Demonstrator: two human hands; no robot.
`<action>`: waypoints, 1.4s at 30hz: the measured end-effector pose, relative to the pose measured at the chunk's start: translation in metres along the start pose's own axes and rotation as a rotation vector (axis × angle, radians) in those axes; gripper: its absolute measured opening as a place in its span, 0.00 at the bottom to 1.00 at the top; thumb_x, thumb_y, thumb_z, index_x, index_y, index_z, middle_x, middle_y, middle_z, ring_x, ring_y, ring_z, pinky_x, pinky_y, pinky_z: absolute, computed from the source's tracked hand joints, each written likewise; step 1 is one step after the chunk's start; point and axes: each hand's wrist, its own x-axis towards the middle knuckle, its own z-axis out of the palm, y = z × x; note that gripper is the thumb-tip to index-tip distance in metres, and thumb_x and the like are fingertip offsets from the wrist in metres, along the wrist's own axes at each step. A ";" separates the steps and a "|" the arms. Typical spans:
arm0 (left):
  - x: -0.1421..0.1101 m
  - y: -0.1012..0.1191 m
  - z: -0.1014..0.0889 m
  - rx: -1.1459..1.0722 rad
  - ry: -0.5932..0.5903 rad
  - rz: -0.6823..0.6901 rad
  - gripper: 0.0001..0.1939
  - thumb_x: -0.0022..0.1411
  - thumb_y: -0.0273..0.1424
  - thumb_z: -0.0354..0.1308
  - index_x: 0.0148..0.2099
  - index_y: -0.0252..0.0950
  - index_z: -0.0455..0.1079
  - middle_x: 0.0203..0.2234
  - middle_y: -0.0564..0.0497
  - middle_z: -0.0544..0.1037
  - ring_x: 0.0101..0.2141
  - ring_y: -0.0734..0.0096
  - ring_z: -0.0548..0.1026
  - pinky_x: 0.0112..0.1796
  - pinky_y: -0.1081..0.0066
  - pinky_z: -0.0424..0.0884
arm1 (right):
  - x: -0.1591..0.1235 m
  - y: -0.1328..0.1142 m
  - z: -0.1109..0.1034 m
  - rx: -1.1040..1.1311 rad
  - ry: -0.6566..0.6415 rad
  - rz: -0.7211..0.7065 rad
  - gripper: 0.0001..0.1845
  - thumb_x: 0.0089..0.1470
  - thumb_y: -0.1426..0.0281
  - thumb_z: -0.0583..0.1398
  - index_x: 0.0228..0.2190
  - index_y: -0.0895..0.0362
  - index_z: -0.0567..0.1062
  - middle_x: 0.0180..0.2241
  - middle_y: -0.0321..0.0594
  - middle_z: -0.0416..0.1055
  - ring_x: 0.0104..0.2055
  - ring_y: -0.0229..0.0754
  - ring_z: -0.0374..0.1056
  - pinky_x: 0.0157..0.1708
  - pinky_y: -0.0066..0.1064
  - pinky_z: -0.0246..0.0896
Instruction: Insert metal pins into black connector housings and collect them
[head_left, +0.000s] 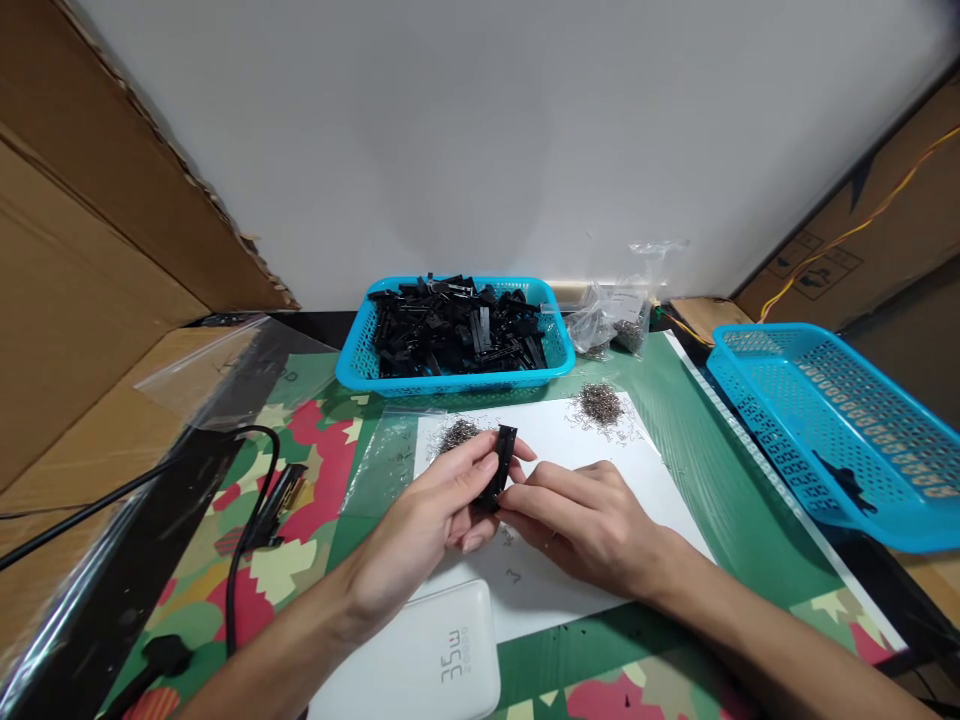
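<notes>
My left hand (431,505) is closed round a small black plastic part (501,465), holding it upright over a white sheet of paper (660,470). My right hand (592,520) is pinched against the lower end of that same part, and whatever sits between its fingertips is too small to make out. Two little heaps of tiny metal springs lie on the sheet, one (457,433) just beyond my left hand, the other (600,403) farther right.
A blue basket (360,365) full of black plastic parts stands behind the sheet. A second blue basket (862,430), holding one black part, sits at the right. Clear bags (611,320) of springs lie at the back. A white power bank (420,665) and black cables (247,520) lie near me.
</notes>
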 end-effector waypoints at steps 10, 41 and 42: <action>0.001 0.000 -0.002 0.004 -0.077 0.009 0.16 0.69 0.38 0.66 0.53 0.35 0.79 0.38 0.47 0.72 0.24 0.80 0.56 0.21 0.77 0.53 | 0.000 0.004 -0.004 0.001 -0.034 -0.060 0.09 0.72 0.76 0.57 0.42 0.62 0.79 0.30 0.36 0.73 0.25 0.34 0.64 0.21 0.31 0.51; -0.004 -0.002 -0.003 0.133 -0.063 0.012 0.24 0.71 0.47 0.62 0.61 0.40 0.69 0.32 0.55 0.63 0.23 0.81 0.58 0.24 0.74 0.53 | 0.000 0.004 -0.002 0.224 0.017 0.096 0.09 0.70 0.75 0.58 0.42 0.58 0.79 0.34 0.38 0.78 0.30 0.34 0.72 0.22 0.27 0.55; -0.004 -0.002 -0.003 0.135 -0.068 0.011 0.24 0.71 0.48 0.61 0.61 0.40 0.69 0.32 0.55 0.63 0.23 0.80 0.59 0.25 0.74 0.54 | 0.000 0.004 -0.003 0.213 0.021 0.092 0.08 0.70 0.76 0.58 0.42 0.59 0.79 0.34 0.38 0.78 0.29 0.33 0.72 0.21 0.27 0.55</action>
